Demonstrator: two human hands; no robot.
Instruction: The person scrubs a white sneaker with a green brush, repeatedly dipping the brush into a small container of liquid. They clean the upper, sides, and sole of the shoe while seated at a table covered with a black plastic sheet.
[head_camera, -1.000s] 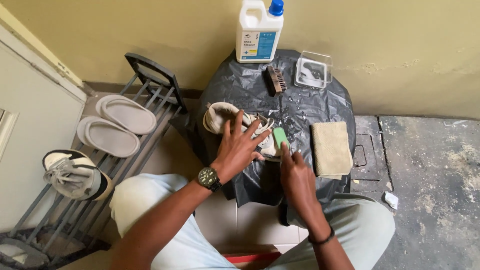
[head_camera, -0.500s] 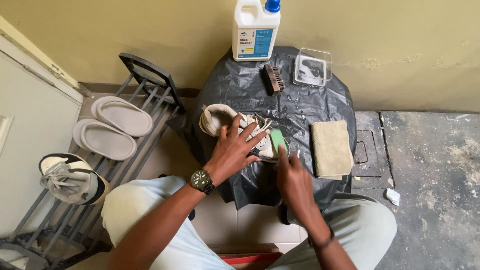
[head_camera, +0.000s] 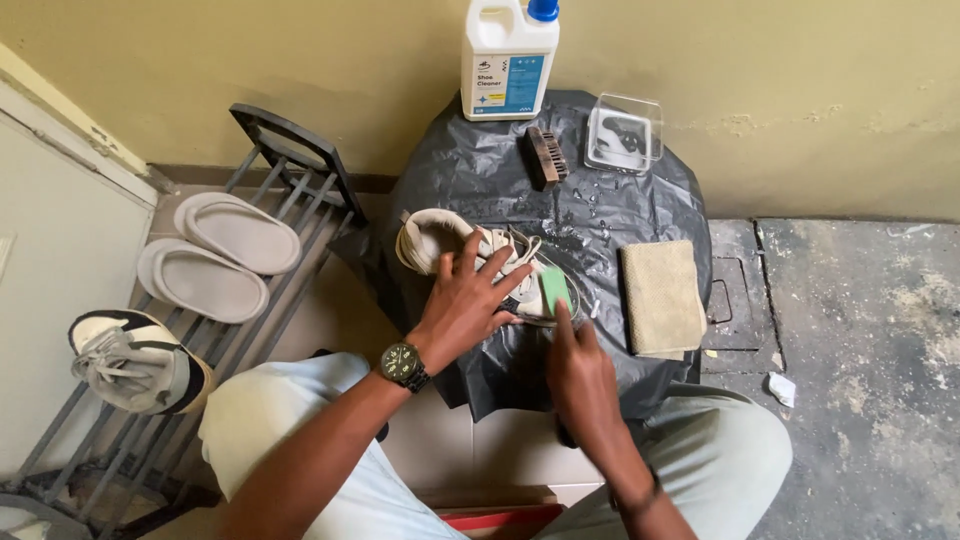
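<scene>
Left hand (head_camera: 462, 310) spread flat on a pale sneaker (head_camera: 470, 255), right hand (head_camera: 578, 365) pressing a green sponge (head_camera: 555, 290) to its side, black plastic sheet (head_camera: 480, 180) beneath, brush (head_camera: 546, 157), folded tan cloth (head_camera: 662, 296), white jug (head_camera: 510, 60) behind, shoe rack (head_camera: 290, 200) alongside.

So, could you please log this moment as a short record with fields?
Left hand: pressing down on the pale sneaker
Right hand: holding a green sponge against the sneaker
Surface: table under black plastic sheet
On table: white jug, brush, clear tray, tan cloth
Beside: shoe rack with slippers
</scene>
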